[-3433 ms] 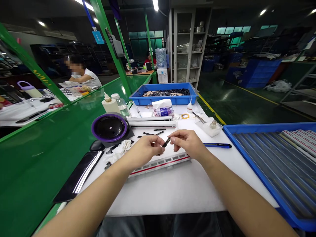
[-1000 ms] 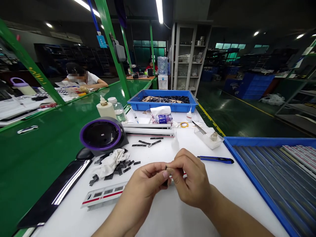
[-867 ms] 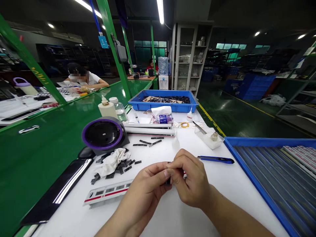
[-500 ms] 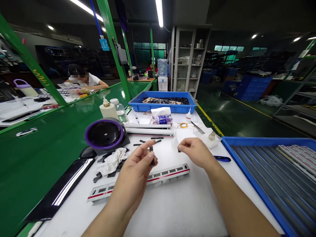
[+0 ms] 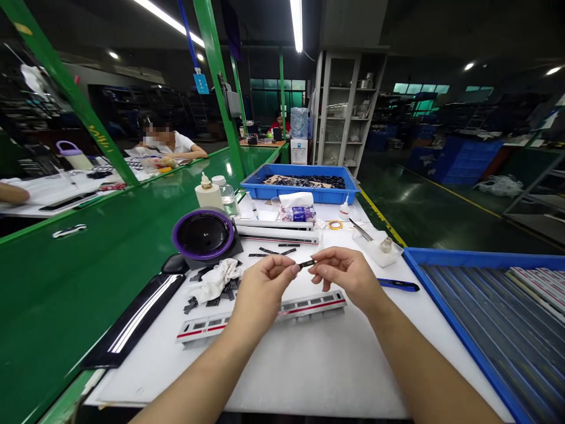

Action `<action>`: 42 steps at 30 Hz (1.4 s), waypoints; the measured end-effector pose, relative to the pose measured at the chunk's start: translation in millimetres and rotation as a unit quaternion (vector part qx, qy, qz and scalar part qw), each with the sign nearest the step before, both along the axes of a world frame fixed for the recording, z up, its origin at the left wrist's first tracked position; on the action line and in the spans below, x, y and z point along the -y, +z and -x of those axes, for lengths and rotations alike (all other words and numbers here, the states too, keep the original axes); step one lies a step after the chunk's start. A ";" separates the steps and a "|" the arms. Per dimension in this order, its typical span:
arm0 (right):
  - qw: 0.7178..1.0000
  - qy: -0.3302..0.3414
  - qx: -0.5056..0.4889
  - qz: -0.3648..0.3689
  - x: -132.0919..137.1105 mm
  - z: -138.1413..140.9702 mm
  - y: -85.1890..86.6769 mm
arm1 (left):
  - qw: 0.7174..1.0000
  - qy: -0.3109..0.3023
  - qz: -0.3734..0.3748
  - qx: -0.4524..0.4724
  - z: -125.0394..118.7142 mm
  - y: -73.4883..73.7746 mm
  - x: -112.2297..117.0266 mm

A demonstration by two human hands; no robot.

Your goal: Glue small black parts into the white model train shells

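My left hand (image 5: 263, 287) and my right hand (image 5: 344, 275) meet above the white table (image 5: 318, 365), each pinching one end of a small black strip (image 5: 306, 264). Right beneath them lies a long white model train shell (image 5: 265, 313) with a red stripe and grey windows. More small black strips (image 5: 273, 252) lie scattered beyond my hands, and others sit beside a crumpled white cloth (image 5: 215, 280).
A purple-rimmed round black device (image 5: 203, 234) stands at the left, with bottles (image 5: 210, 193) behind it. A blue knife (image 5: 395, 285) lies to the right, next to a blue tray (image 5: 485, 306). A blue bin (image 5: 303, 182) sits at the back. Another person (image 5: 170, 142) sits beyond the green divider.
My hands were pressed together low over the table, then separated, each with a piece. Now they have come back together at a small black strip above the train shell.
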State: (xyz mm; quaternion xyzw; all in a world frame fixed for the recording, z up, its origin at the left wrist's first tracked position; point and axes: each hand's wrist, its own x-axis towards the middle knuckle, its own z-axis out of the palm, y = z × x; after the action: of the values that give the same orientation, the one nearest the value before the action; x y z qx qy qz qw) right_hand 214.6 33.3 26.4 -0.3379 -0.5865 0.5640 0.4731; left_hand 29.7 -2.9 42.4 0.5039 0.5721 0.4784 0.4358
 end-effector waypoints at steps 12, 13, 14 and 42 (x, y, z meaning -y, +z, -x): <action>0.969 0.123 -0.132 0.167 -5.0 -4.9 -2.2 | 0.974 -0.142 -0.092 -0.152 -9.9 10.3 10.8; 0.957 0.148 -0.141 0.206 -4.9 -4.4 -2.7 | 0.971 -0.152 -0.111 -0.147 -10.9 10.3 11.6; 0.946 0.170 -0.142 0.235 -4.3 -3.2 -3.4 | 0.968 -0.158 -0.131 -0.144 -12.1 9.7 12.2; 0.979 -0.009 -0.100 0.175 8.6 25.5 -16.1 | 0.857 -0.056 -0.309 -0.409 6.7 -15.5 9.0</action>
State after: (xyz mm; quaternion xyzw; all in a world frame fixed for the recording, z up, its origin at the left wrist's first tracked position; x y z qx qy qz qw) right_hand 189.2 24.7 10.3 -0.3624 -0.4253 0.6843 0.4686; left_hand 23.0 -11.8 26.9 0.7939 0.4924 0.3565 0.0106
